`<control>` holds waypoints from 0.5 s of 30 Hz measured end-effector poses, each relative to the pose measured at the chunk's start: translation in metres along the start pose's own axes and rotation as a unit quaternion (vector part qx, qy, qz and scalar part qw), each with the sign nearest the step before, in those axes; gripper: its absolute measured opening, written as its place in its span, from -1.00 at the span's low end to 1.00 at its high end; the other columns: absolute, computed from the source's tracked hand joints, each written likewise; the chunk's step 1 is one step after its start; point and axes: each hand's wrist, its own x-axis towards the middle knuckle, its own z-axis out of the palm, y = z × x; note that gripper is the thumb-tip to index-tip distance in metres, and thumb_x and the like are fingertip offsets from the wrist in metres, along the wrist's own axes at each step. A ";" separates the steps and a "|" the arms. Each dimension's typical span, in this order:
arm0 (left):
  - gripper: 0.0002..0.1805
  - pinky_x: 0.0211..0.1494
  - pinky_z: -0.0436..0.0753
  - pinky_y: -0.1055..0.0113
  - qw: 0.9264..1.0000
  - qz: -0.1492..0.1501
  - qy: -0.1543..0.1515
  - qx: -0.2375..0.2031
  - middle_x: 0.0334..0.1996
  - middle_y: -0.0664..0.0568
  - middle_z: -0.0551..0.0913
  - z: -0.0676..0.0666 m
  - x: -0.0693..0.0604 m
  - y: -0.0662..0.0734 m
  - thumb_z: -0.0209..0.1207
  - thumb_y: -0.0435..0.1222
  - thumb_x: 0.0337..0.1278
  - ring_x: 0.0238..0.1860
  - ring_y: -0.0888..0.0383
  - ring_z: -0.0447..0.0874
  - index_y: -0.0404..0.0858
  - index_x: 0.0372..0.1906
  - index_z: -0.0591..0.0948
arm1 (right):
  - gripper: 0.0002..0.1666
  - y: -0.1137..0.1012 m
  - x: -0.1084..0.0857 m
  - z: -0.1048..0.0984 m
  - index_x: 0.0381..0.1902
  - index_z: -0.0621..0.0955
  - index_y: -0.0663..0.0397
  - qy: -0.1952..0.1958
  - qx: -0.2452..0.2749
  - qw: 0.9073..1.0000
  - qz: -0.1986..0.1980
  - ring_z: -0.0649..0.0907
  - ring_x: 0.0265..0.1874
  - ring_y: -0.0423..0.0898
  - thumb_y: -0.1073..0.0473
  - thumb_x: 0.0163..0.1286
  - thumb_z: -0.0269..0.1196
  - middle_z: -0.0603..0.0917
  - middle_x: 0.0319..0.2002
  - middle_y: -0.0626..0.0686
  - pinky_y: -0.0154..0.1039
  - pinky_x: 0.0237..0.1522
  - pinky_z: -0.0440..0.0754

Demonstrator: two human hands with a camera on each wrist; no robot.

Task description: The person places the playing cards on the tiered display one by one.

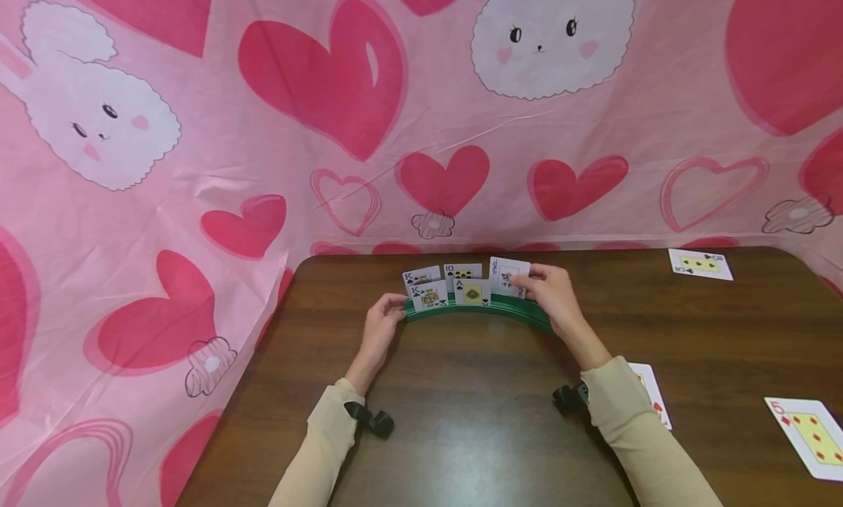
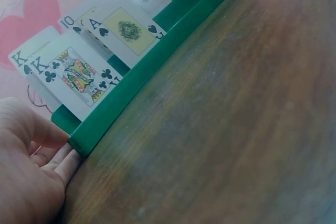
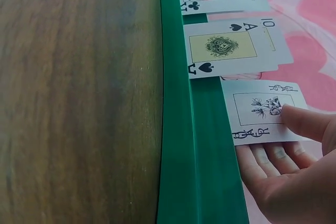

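Observation:
A curved green card holder (image 1: 520, 311) stands on the table. My left hand (image 1: 380, 328) grips its left end, the thumb (image 2: 50, 132) against the edge. My right hand (image 1: 556, 298) pinches a joker card (image 3: 265, 111) between the thumb in front and fingers behind. The joker is upright at the holder's back row, right of the other cards. In the front row stand a king of clubs (image 2: 79, 74) and an ace of spades (image 2: 126, 31). Behind them, partly covered, are another king (image 1: 421, 276) and a ten (image 1: 464, 270) with black pips.
On the brown wooden table (image 1: 461, 404) lie a five of diamonds (image 1: 817, 440) at right and a black-suited card (image 1: 701, 264) at the far right. A red-suited card (image 1: 653, 393) is partly hidden by my right sleeve (image 1: 632, 404). A pink cloth (image 1: 461, 119) with hearts hangs behind.

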 end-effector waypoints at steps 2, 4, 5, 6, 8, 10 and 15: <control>-0.73 0.16 0.54 0.22 1.000 0.000 -0.001 0.000 0.12 -0.33 0.63 0.000 0.000 0.000 0.00 -0.59 0.37 0.08 -0.03 0.60 -0.54 0.07 0.59 | -0.46 0.000 0.000 0.000 0.23 0.59 0.42 0.002 -0.006 1.000 0.000 0.61 0.02 0.11 0.08 0.51 0.29 0.63 0.19 0.37 -0.14 0.17 0.61; -0.72 0.17 0.53 0.22 1.000 -0.001 -0.003 -0.001 0.13 -0.33 0.63 0.000 0.000 0.000 0.00 -0.59 0.37 0.08 -0.04 0.59 -0.54 0.07 0.59 | -0.47 0.000 0.000 0.000 0.22 0.60 0.43 0.004 -0.011 1.000 0.000 0.61 0.01 0.11 0.09 0.51 0.29 0.63 0.19 0.37 -0.21 0.13 0.62; -0.72 0.17 0.53 0.21 1.000 -0.002 -0.004 -0.003 0.13 -0.33 0.63 0.000 0.000 0.000 0.00 -0.58 0.38 0.09 -0.04 0.59 -0.54 0.07 0.59 | -0.47 0.000 0.000 0.000 0.21 0.60 0.43 0.004 -0.012 1.000 0.001 0.61 0.01 0.11 0.09 0.51 0.29 0.63 0.18 0.37 -0.23 0.10 0.62; -0.72 0.17 0.53 0.21 1.000 -0.002 -0.004 -0.003 0.13 -0.33 0.63 0.000 0.000 0.000 0.00 -0.58 0.38 0.09 -0.04 0.59 -0.54 0.08 0.59 | -0.47 0.000 0.000 0.000 0.21 0.60 0.44 0.005 -0.013 1.000 0.002 0.61 0.01 0.12 0.09 0.50 0.29 0.63 0.18 0.38 -0.25 0.09 0.62; -0.72 0.18 0.53 0.20 1.000 -0.004 -0.006 -0.003 0.14 -0.33 0.62 0.000 0.000 0.000 0.00 -0.58 0.38 0.09 -0.04 0.59 -0.54 0.08 0.59 | -0.47 0.001 0.000 0.000 0.22 0.60 0.44 0.005 -0.015 1.000 0.002 0.61 0.02 0.13 0.10 0.50 0.29 0.63 0.18 0.38 -0.24 0.10 0.61; -0.72 0.20 0.53 0.18 1.000 -0.004 -0.006 -0.003 0.15 -0.33 0.62 -0.001 0.000 0.000 -0.01 -0.58 0.39 0.10 -0.05 0.59 -0.53 0.08 0.59 | -0.47 0.001 0.001 0.000 0.22 0.60 0.44 0.002 -0.016 1.000 -0.001 0.61 0.02 0.14 0.10 0.50 0.29 0.63 0.18 0.38 -0.20 0.12 0.61; -0.73 0.18 0.54 0.19 1.000 -0.006 0.001 -0.001 0.14 -0.33 0.62 -0.002 0.000 -0.001 0.00 -0.58 0.39 0.09 -0.06 0.59 -0.53 0.07 0.59 | -0.51 0.003 0.003 -0.003 0.16 0.62 0.43 -0.011 -0.034 0.999 -0.013 0.63 -0.01 0.11 0.10 0.49 0.30 0.66 0.13 0.37 -0.18 0.12 0.63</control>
